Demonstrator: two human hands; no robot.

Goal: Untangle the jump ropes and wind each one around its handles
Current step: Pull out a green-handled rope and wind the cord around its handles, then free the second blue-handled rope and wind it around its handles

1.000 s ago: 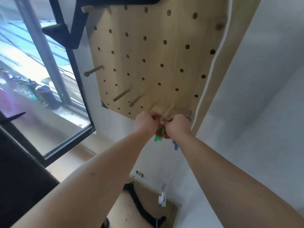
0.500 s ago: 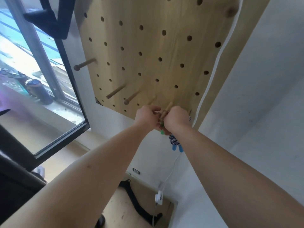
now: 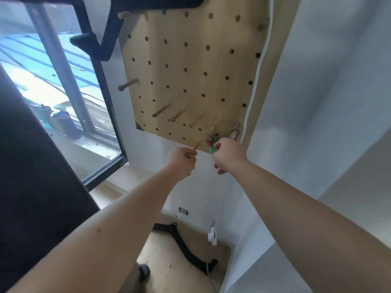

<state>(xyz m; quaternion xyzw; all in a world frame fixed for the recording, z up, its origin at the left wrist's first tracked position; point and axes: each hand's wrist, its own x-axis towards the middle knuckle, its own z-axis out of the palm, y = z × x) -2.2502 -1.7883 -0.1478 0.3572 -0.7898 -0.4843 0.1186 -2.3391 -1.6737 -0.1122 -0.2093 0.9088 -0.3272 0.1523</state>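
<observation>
Hands meet at the bottom edge of the pale wooden pegboard (image 3: 190, 81). The left hand (image 3: 182, 160) has its grip closed in a pinch on a short wooden dowel peg (image 3: 196, 146). The right hand (image 3: 228, 154) curls its grip round the red-and-green jump rope bundle (image 3: 211, 142), which sits just below a fixed peg; whether it is hooked there I cannot tell. A black-and-white striped rope (image 3: 234, 132) hangs from the next peg to the right. Hanging up looks like the step in hand: seat the loose peg fully in a hole, then loop the bundle well back on it so the coils stay wound.
</observation>
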